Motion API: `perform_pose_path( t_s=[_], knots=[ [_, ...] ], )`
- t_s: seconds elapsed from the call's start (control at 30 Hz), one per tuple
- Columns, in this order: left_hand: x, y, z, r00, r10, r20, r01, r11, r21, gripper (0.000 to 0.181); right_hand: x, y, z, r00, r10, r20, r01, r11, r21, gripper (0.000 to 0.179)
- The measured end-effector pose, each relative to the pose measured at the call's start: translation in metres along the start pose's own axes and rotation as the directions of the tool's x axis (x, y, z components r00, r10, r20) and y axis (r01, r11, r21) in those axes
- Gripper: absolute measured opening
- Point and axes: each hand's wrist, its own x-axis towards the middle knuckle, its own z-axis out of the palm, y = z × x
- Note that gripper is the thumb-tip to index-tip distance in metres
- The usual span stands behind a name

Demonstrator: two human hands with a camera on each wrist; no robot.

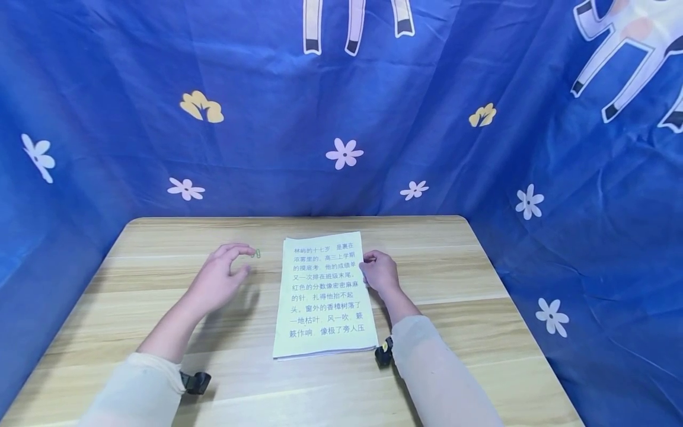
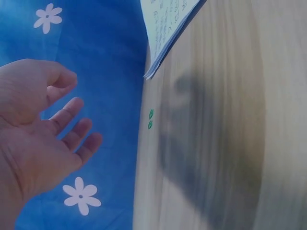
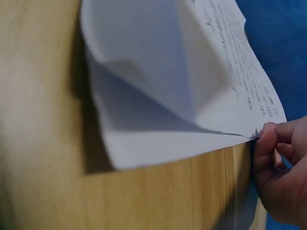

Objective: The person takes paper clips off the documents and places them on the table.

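Note:
A stack of pale printed paper sheets (image 1: 326, 299) lies upright on the table. My right hand (image 1: 381, 273) pinches its right edge between thumb and fingers, and in the right wrist view the top sheets (image 3: 144, 62) bow up from the sheet below (image 3: 148, 148). To the left of the stack, my left hand (image 1: 220, 280) hovers over the table with its fingers loosely bent and nothing between them. Two small green paper clips (image 2: 150, 119) lie on the wood, close by the left fingertips in the head view.
The wood-grain table (image 1: 448, 356) has rounded back corners. A blue curtain (image 1: 267, 148) printed with flowers and animals hangs behind it and along both sides. Black wrist straps with small cameras (image 1: 196, 383) sit on both forearms.

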Motion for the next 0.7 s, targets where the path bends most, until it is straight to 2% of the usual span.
perform_pose_path(
  t_s=[0.3, 0.47, 0.53, 0.57, 0.63, 0.7],
  knots=[
    [-0.007, -0.001, 0.002, 1.000, -0.013, -0.013, 0.013, 1.000, -0.011, 0.038, 0.005, 0.000, 0.005, 1.000, 0.011, -0.018, -0.013, 0.993, -0.118, 0.026],
    [-0.005, -0.001, 0.000, 1.000, -0.017, -0.010, 0.017, 1.000, -0.009, 0.038, 0.009, 0.000, 0.000, 0.999, 0.036, 0.009, -0.036, 0.998, -0.058, 0.024],
    [-0.003, 0.001, -0.002, 1.000, -0.016, -0.009, 0.016, 1.000, 0.001, 0.039, 0.010, -0.002, -0.006, 0.999, 0.036, 0.032, -0.034, 0.997, -0.066, 0.027],
    [-0.002, 0.003, -0.003, 1.000, -0.013, -0.012, 0.013, 1.000, 0.010, 0.040, 0.010, -0.005, -0.009, 0.998, 0.029, 0.048, -0.025, 0.995, -0.093, 0.029],
    [0.001, 0.007, -0.005, 1.000, 0.000, -0.026, 0.001, 0.999, 0.039, 0.041, 0.010, -0.014, -0.018, 0.997, -0.006, 0.073, 0.022, 0.976, -0.218, 0.035],
    [0.005, 0.011, -0.008, 0.998, 0.024, -0.054, -0.019, 0.996, 0.093, 0.045, 0.008, -0.027, -0.029, 0.993, -0.046, 0.107, 0.083, 0.924, -0.374, 0.044]
  ],
)
